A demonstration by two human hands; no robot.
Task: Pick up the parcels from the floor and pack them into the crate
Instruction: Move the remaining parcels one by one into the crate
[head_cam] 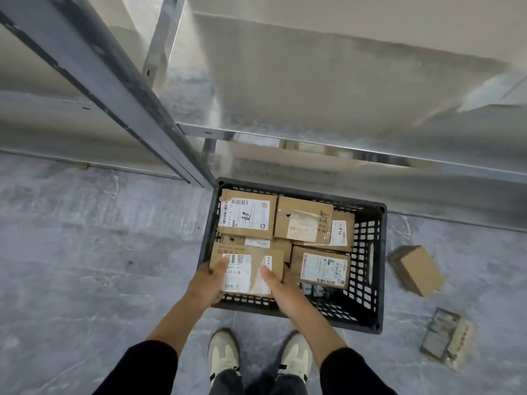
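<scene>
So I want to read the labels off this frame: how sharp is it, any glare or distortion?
Head view: the labelled cardboard parcel held by both hands, left hand and right hand, over the black plastic crate is fairly sharp; the brown box on the floor is motion-smeared; the metal shelf rail glares; wide-angle bending at the edges.

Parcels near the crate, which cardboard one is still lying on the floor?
The plain brown parcel right of the black crate. It lies tilted on the grey floor, no label showing; the other boxes sit in the crate or in both hands.
</scene>
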